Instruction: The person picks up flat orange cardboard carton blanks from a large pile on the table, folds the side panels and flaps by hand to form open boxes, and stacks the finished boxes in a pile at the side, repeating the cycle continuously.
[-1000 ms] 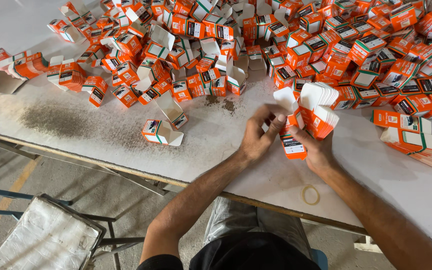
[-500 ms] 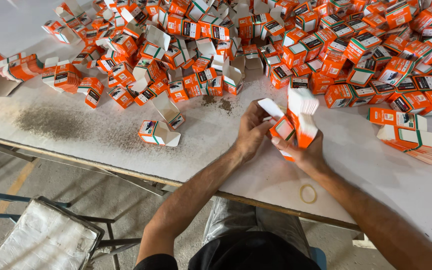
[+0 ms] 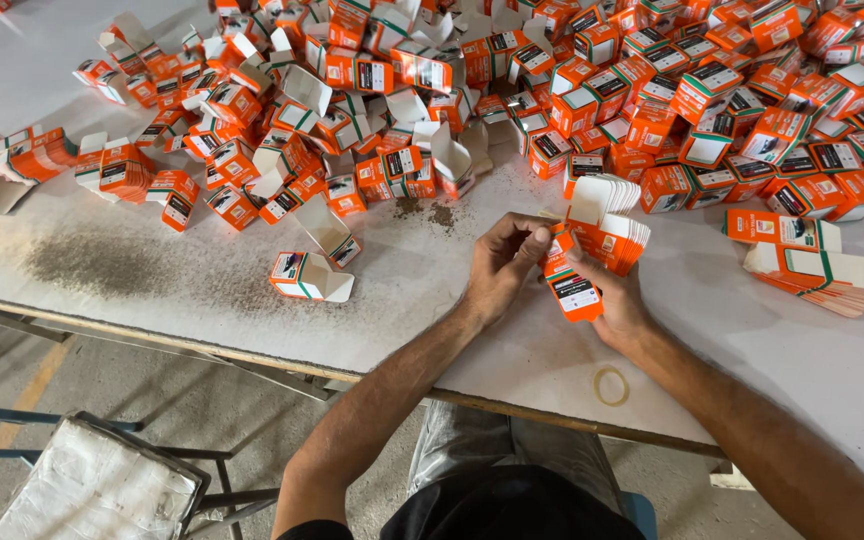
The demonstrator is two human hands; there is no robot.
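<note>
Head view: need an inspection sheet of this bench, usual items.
Surface: white table, dark gritty smudge left of centre.
Job's things: stack of flat orange cartons held over the table; one carton hangs lower at the front.
Clutter: big heap of folded orange boxes across the far side; one open box alone nearer the edge; flat stack at right; rubber band near the edge.
Grippers: left hand pinches the stack's left side; right hand grips it from below.
Cables: nothing seen.
Surroundings: concrete floor, yellow line, padded seat at lower left.
</note>
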